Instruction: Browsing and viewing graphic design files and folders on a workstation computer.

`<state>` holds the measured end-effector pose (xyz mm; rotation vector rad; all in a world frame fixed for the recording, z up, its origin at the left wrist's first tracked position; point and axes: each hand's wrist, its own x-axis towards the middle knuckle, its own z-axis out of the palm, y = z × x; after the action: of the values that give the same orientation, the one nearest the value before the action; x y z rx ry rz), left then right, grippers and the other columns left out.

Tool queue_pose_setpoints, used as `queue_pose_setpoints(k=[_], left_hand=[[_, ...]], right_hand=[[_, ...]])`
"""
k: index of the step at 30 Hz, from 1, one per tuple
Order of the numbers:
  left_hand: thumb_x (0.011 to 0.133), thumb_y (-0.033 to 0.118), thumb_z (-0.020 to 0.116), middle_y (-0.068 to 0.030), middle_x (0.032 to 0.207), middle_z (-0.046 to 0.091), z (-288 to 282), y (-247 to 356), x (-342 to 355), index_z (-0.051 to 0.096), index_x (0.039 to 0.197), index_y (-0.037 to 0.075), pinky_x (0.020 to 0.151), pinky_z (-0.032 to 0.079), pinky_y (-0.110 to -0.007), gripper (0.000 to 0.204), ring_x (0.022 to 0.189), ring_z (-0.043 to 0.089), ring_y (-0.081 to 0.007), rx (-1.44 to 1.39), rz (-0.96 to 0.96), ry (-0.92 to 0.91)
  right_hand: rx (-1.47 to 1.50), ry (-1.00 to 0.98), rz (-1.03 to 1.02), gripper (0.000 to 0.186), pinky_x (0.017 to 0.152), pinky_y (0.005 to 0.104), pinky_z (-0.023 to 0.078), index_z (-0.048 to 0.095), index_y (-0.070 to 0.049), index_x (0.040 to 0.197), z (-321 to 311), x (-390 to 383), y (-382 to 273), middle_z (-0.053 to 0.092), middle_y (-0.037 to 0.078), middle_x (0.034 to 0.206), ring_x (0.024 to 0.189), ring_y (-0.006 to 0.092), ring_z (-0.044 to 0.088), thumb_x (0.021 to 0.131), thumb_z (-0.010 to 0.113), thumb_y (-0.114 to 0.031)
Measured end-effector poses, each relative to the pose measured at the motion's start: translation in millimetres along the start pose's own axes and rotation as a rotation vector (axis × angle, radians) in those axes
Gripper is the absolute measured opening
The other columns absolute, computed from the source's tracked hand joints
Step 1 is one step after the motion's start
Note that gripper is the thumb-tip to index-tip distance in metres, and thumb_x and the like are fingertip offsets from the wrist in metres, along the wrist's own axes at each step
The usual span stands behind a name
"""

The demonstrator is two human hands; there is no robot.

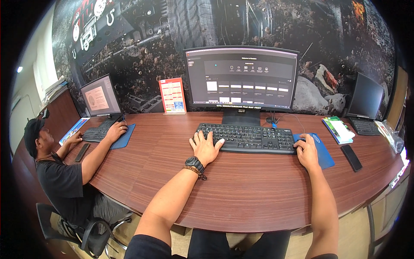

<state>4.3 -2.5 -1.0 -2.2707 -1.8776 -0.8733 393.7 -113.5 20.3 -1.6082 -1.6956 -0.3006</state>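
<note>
My left hand (205, 146) rests with its fingers spread over the left end of a black keyboard (254, 139). A black watch (194, 163) and a beaded bracelet (198, 171) circle that wrist. Off the keyboard's right end, my right hand (307, 152) curls over a dark computer mouse (302, 139), mostly hidden beneath the palm and fingers. Under the mouse lies a blue mouse pad (321, 151). Behind the keyboard stands a monitor (241, 80) on a black base, showing a dark window with rows of icons and thumbnails.
Left, a seated person (60, 172) in black works at another keyboard (95, 134) and monitor (101, 96). A red-and-white card stand (173, 96) is left of my monitor. Rightward lie a phone (351, 158), booklets (338, 130) and a laptop-like dark screen (366, 96).
</note>
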Motion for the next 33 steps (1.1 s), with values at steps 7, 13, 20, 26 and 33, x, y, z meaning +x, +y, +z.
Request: queue_pose_setpoints(k=[7,13,20,26,33], left_hand=[[0.096,0.062,0.048,-0.0346,0.149,0.035,-2.4,0.1,-0.3,0.050,0.142,0.003,0.115,0.013,-0.065,0.074,0.143,0.024,-0.0476,-0.023,-0.011,-0.029],[0.096,0.063,0.047,-0.0345,0.149,0.035,0.3,-1.2,0.5,0.050,0.143,0.004,0.115,0.012,-0.066,0.075,0.143,0.024,-0.0480,-0.033,-0.008,-0.017],[0.096,0.063,0.047,-0.0344,0.149,0.035,-1.2,-0.3,-0.5,0.049,0.143,0.004,0.115,0.011,-0.066,0.076,0.143,0.023,-0.0481,-0.036,-0.005,-0.025],[0.096,0.062,0.047,-0.0343,0.149,0.035,-1.3,-0.4,-0.7,0.049,0.143,0.003,0.115,0.012,-0.066,0.075,0.143,0.023,-0.0474,-0.024,-0.001,-0.021],[0.096,0.063,0.046,-0.0335,0.149,0.035,0.7,-1.7,-0.3,0.049,0.142,0.003,0.114,0.012,-0.066,0.076,0.143,0.025,-0.0465,-0.011,0.007,-0.011]], right_hand=[[-0.009,0.000,0.003,0.014,0.100,0.0442,0.045,0.072,-0.005,0.084,0.2,1.2,-1.5,0.059,0.015,0.122,0.119,0.0354,0.053,0.081,0.059,0.000],[0.007,0.064,0.170,0.021,0.098,0.0441,0.047,0.070,-0.007,0.105,-0.4,0.9,0.5,0.059,0.014,0.121,0.116,0.0364,0.056,0.085,0.066,-0.013],[0.030,-0.023,0.271,0.032,0.097,0.0433,0.048,0.069,-0.007,0.113,-0.7,-0.2,9.0,0.058,0.014,0.121,0.114,0.0361,0.059,0.086,0.068,-0.023],[0.043,-0.031,0.304,0.032,0.097,0.0431,0.048,0.069,-0.007,0.114,-2.0,-0.3,6.6,0.058,0.014,0.121,0.114,0.0354,0.059,0.087,0.067,-0.023],[-0.001,0.003,0.320,0.031,0.097,0.0440,0.048,0.069,-0.006,0.114,1.6,-1.1,1.6,0.057,0.016,0.122,0.113,0.0375,0.059,0.087,0.067,-0.021]])
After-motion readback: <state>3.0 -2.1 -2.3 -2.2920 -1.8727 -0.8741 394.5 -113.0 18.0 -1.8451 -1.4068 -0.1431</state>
